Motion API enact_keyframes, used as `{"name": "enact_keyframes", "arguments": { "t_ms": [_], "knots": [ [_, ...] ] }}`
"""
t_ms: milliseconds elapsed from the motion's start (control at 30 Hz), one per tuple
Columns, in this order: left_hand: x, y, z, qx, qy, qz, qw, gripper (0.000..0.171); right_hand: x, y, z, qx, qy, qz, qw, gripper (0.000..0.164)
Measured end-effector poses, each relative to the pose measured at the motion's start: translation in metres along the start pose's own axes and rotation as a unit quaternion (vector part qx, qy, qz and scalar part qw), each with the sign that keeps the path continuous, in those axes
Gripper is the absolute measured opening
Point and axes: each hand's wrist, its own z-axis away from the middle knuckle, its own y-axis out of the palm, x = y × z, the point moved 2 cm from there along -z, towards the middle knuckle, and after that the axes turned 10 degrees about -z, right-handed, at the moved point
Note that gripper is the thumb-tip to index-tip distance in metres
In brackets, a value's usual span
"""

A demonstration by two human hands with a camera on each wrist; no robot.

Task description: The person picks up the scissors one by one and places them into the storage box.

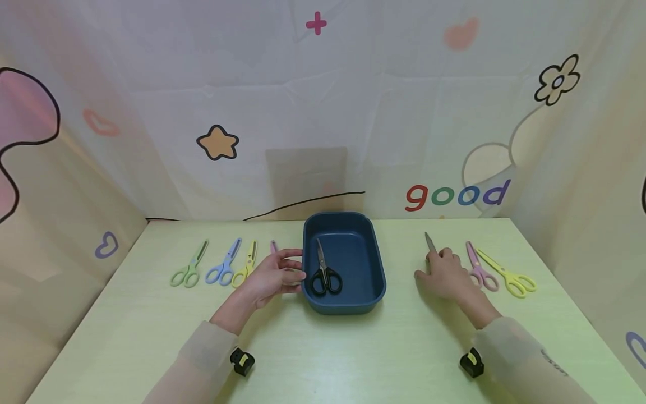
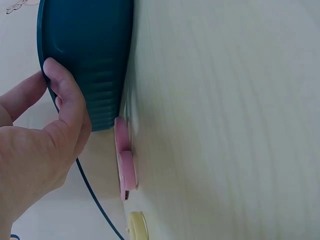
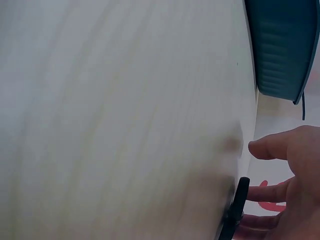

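Observation:
My left hand [image 1: 275,275] is at the left side of a dark blue tray [image 1: 375,264], its fingertips right at the rim. In the left wrist view the thumb and fingers [image 2: 67,92] overlap the tray's outer wall. Black-handled scissors [image 1: 323,275] lie inside the tray, blades pointing away. To the right, my right hand [image 1: 446,275] is low over another pair of scissors [image 1: 430,242], whose metal blades stick out past the fingers. Their black handle [image 3: 235,210] shows by the fingers in the right wrist view, with the thumb spread apart from it.
Left of the tray lie green scissors [image 1: 190,266], blue scissors [image 1: 224,264], yellow scissors [image 1: 250,258] and pink scissors [image 2: 125,155], partly hidden by the left hand. On the right are purple scissors [image 1: 479,266] and yellow scissors [image 1: 510,276]. A printed curtain [image 1: 227,185] hangs behind the table.

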Motion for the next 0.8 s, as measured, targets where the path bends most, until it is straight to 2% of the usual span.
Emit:
{"name": "enact_keyframes", "arguments": {
  "t_ms": [167,367,533,800],
  "knots": [
    [-0.0001,-0.0005,-0.0002,0.002,0.001,0.000,1.0000,0.056,0.0053,0.0025,0.0008,-0.001,-0.004,-0.004,1.000,0.047],
    [0.0007,-0.0012,-0.0011,0.005,0.001,0.004,1.0000,0.056,0.0051,0.0023,0.0012,0.002,0.016,-0.012,1.000,0.051],
    [0.0013,-0.0015,-0.0014,0.007,0.001,0.005,1.0000,0.056,0.0019,0.0000,0.0033,0.002,0.021,-0.012,1.000,0.045],
    [0.0011,-0.0014,-0.0009,0.009,0.001,0.006,0.9999,0.057,-0.0007,0.0010,0.0047,0.030,0.036,0.015,0.999,0.050]
  ]
}}
